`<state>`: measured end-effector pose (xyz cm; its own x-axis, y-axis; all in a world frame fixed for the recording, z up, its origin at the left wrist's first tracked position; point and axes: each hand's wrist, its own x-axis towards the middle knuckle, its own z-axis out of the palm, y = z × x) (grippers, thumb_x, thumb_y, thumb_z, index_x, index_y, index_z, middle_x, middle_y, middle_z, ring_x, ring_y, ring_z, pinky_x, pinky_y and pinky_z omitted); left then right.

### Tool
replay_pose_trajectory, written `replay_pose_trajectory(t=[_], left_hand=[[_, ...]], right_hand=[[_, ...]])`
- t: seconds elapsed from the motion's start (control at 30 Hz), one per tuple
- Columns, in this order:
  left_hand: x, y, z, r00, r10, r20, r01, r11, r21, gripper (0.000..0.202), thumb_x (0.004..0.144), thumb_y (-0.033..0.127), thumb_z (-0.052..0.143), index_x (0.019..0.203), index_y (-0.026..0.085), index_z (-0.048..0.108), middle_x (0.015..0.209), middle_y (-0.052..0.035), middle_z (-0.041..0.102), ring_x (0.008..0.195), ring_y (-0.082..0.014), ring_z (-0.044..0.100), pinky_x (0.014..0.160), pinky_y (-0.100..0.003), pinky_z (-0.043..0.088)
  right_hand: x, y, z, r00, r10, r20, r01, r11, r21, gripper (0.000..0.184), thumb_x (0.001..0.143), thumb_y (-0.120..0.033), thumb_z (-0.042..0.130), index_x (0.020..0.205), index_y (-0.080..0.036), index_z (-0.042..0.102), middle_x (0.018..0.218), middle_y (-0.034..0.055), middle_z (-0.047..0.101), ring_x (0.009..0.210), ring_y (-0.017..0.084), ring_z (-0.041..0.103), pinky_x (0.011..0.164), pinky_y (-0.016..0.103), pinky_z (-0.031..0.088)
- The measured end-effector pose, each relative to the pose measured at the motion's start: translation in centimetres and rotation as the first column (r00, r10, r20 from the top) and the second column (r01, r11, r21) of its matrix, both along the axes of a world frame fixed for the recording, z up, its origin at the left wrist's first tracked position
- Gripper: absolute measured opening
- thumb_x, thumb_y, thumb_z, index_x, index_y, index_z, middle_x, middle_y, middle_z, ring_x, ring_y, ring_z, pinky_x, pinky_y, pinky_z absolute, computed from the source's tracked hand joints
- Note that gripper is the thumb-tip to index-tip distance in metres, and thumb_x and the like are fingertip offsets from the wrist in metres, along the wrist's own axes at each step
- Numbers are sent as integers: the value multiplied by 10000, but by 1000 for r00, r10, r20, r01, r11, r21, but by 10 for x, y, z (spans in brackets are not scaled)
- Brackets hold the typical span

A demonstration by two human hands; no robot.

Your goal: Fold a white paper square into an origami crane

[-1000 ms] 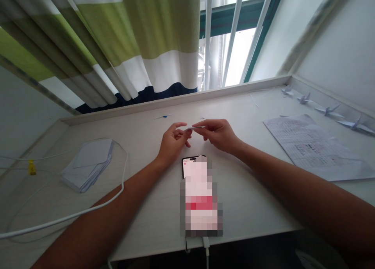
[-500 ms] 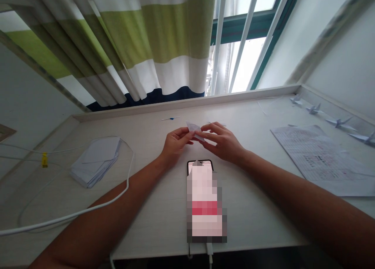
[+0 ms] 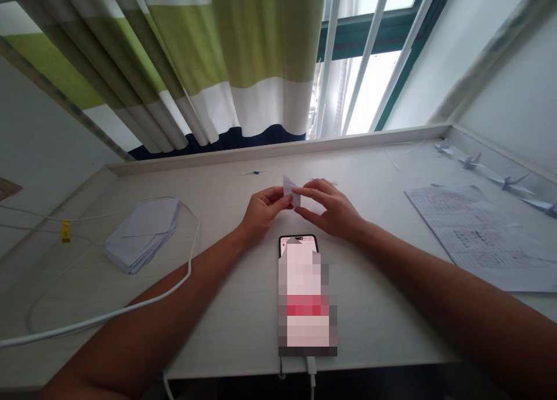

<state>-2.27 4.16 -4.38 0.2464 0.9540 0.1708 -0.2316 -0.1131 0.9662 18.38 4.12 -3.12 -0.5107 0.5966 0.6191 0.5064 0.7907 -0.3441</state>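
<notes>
- The left hand (image 3: 262,212) and the right hand (image 3: 329,210) meet over the table (image 3: 226,307), just beyond the phone (image 3: 306,295).
- A small folded white paper (image 3: 290,191) stands between them, above the table top.
- Left grip: thumb and fingers pressed on the paper's left edge.
- Right grip: fingertips pinching the paper's right side.
- A stack of white sheets (image 3: 143,234) lies well to the left, with a white cable (image 3: 130,310) curving past it.
- A printed sheet (image 3: 478,234) and paper cranes (image 3: 505,182) lie at the right.
</notes>
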Motion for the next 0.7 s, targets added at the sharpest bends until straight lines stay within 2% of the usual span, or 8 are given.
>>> replay_pose_trajectory(t=[0.07, 0.17, 0.23, 0.4, 0.47, 0.7], left_hand=[[0, 0, -2, 1000, -6, 15, 6, 1000, -6, 331, 797, 407, 841, 1036, 182, 793, 983, -67, 793, 900, -191, 727, 908, -382, 593], [0, 1, -3, 1000, -5, 25, 5, 1000, -17, 320, 792, 404, 846, 1018, 182, 795, 963, -64, 792, 881, -193, 730, 904, -401, 601], [1, 1, -2, 1000, 9, 8, -9, 1000, -19, 317, 783, 404, 851, 999, 178, 795, 946, -62, 790, 852, -185, 725, 876, -386, 604], [2, 1, -1, 999, 35, -39, -36, 999, -7, 323, 758, 403, 862, 980, 178, 796, 936, -57, 788, 814, -173, 710, 811, -347, 602], [2, 0, -1, 999, 35, -41, -35, 999, -1, 319, 761, 397, 858, 986, 179, 797, 943, -58, 790, 815, -171, 709, 800, -337, 599], [6, -1, -4, 998, 14, -65, -12, 999, 31, 367, 755, 378, 867, 1039, 165, 777, 922, -63, 788, 818, -165, 708, 779, -319, 593]], right_hand=[[0, 0, 1, 1000, 3, 0, -3, 1000, -3, 365, 996, -381, 617, 1339, -266, 660, 1086, 111, 690, 966, 267, 643, 797, 426, 553], [-1, -1, 3, 1000, 11, 3, -11, 1000, 3, 293, 998, -363, 615, 1251, -238, 695, 1059, 113, 698, 958, 266, 645, 803, 425, 550], [-2, -2, 4, 1000, 22, 1, -22, 1000, -6, 250, 996, -353, 617, 1192, -228, 709, 1042, 110, 701, 954, 265, 644, 808, 425, 548], [-2, -2, 4, 999, -20, 33, 20, 1000, -16, 299, 995, -343, 614, 1265, -242, 694, 1040, 108, 701, 932, 267, 641, 791, 432, 541], [-2, -2, 3, 999, -33, 42, 34, 999, -26, 273, 991, -333, 618, 1231, -240, 708, 1031, 106, 700, 939, 267, 642, 789, 429, 538], [-6, -3, 2, 991, -55, -121, 19, 960, -281, 178, 954, -385, 674, 1002, -215, 690, 997, 79, 677, 906, 221, 654, 738, 360, 572]])
